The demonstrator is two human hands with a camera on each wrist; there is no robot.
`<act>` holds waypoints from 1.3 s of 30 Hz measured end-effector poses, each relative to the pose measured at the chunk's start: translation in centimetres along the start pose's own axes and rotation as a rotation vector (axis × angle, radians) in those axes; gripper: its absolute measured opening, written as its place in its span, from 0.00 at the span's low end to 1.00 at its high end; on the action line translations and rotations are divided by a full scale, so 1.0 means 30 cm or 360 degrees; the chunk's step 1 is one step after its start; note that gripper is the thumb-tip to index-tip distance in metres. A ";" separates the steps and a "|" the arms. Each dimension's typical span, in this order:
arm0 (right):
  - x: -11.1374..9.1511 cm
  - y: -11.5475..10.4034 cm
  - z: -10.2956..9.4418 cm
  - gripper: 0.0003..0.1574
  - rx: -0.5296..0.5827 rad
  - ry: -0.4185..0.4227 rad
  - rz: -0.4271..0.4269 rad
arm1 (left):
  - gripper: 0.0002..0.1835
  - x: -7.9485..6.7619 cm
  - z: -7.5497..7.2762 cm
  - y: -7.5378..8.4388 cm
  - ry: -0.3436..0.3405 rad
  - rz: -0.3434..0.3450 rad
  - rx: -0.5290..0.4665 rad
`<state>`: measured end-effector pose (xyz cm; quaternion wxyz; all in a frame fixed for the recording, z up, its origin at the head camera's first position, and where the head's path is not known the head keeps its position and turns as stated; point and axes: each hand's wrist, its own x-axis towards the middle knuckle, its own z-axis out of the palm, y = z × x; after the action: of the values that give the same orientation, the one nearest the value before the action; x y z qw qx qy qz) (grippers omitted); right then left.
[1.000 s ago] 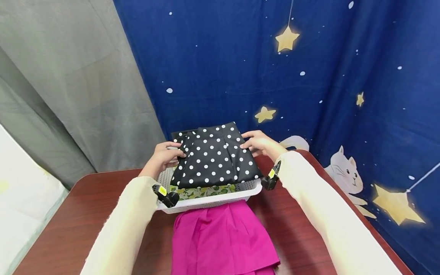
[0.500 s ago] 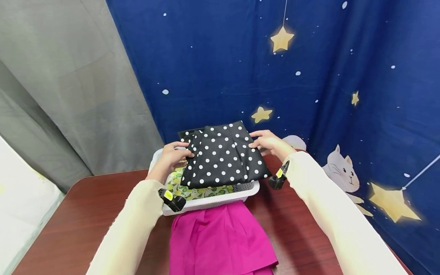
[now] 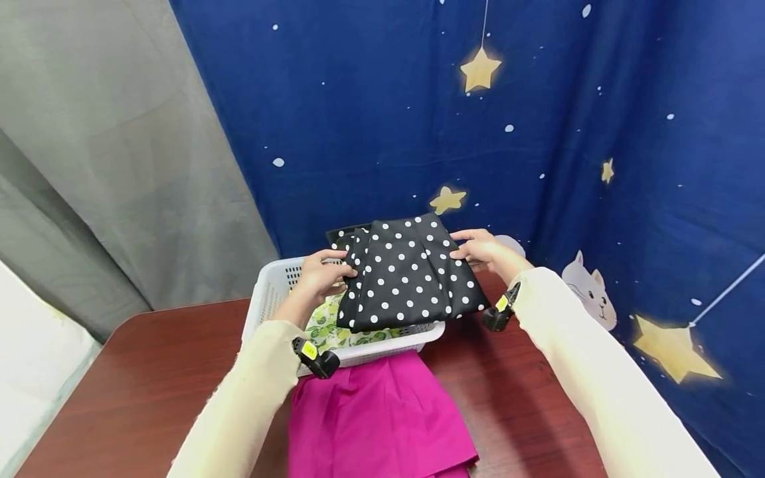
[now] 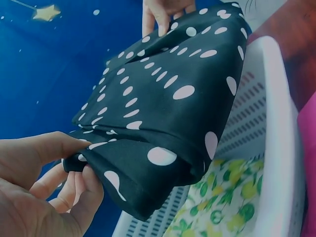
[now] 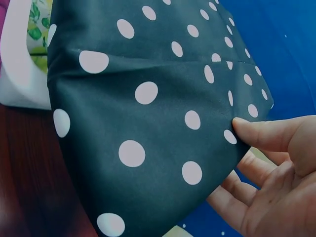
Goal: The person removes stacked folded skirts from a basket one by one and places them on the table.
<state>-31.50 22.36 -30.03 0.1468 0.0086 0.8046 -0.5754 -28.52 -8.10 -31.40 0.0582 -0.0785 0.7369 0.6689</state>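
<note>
A folded black cloth garment with white polka dots (image 3: 412, 272) hangs over the right part of a white plastic basket (image 3: 263, 299). My left hand (image 3: 319, 279) pinches its left edge, thumb on top and fingers beneath, as the left wrist view shows. At the opposite edge my right hand (image 3: 484, 252) holds it the same way; in the right wrist view the thumb (image 5: 264, 134) presses on the dotted fabric. Inside the basket lies a lemon-print cloth (image 4: 232, 197), partly covered by the garment.
A magenta pleated garment (image 3: 382, 425) lies on the red-brown table (image 3: 137, 378) right in front of the basket. Behind the table hang a grey curtain (image 3: 119, 166) and a blue star-patterned curtain (image 3: 358, 119). White fabric (image 3: 36, 372) is at the far left.
Both hands have carried the polka-dot garment to the right across the basket. More of the basket's left side and the lemon-print cloth now shows. The head view has also shifted slightly.
</note>
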 end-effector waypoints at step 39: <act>-0.098 0.161 -0.266 0.38 -0.0112 0.0178 0.0075 | 0.28 -0.025 0.379 -0.073 -0.0030 0.0050 -0.0293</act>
<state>-29.61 31.86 -31.41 0.1154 0.0545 0.8308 -0.5417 -27.58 3.03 -34.50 0.0472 -0.0656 0.6728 0.7354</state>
